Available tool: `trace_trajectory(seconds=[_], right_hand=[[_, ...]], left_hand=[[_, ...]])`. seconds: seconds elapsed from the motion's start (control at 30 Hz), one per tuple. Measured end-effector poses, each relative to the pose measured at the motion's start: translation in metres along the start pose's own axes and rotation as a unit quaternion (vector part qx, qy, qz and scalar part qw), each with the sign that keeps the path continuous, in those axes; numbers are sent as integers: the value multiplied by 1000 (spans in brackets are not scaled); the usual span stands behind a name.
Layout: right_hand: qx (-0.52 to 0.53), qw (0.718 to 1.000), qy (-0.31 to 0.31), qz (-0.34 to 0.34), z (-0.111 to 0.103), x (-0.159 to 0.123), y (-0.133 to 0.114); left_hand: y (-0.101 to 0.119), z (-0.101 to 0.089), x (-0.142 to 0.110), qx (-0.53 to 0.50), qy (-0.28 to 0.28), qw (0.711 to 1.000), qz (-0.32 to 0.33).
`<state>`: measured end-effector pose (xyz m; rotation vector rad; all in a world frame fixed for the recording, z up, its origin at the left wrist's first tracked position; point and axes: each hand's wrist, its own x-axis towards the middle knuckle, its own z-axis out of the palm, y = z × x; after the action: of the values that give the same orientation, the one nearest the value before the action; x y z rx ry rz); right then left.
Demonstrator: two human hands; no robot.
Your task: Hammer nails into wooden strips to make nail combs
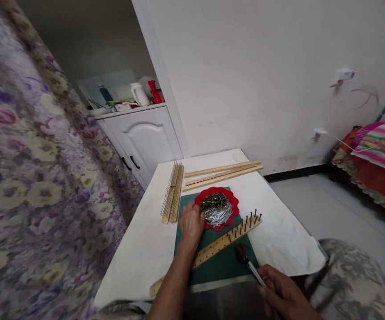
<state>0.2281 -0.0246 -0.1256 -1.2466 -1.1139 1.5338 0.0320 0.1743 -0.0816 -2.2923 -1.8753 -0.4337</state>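
Observation:
My left hand (191, 221) is at the left rim of a red scalloped plate (235, 205). Its fingers curl inward at the nails; whatever they pinch is hidden. Dark nails (212, 201) fill the plate's far side and silver nails (217, 215) its near side. Below it a wooden strip with holes (212, 250) lies slantwise, passing under my left forearm. Several dark nails (245, 226) stand upright in its right end. Closed around the handle of a hammer (254, 271), my right hand (279, 289) keeps the dark head near the strip, over a green mat (209, 274).
Two wooden strips studded with nails (173, 193) lie at the table's left. Several bare wooden strips (222, 174) lie at the back. The white-covered table (289, 249) stands by a wall, a white cabinet (146, 138) and a flowered curtain (46, 178).

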Motion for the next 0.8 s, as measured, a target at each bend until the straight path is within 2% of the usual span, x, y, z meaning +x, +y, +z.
trace_trajectory(seconds=[0.1,0.2,0.33,0.5,0.57,0.63,0.73,0.8], right_hand=[[15,1000,6,1,0,2,1],[20,1000,10,-8,0,3,0],[22,1000,11,-11,0,1,-1],[30,1000,5,-6,1,0,-2],[29,1000,4,-5,1,0,-2],[28,1000,5,-2,1,-1,-2],[29,1000,8,4,0,-1,-1],[27,1000,7,9,0,-1,-1]], left_hand=[[6,6,16,62,-38,997,-7],[8,9,24,73,-61,995,-12],[8,8,23,68,-56,996,-17],[5,-6,10,43,-22,999,-11],[1,-14,-1,-24,4,1000,-7],[-3,-19,-15,-142,19,990,-3],[-4,-22,-36,-338,-12,941,0],[-1,-21,-47,-406,-50,912,2]])
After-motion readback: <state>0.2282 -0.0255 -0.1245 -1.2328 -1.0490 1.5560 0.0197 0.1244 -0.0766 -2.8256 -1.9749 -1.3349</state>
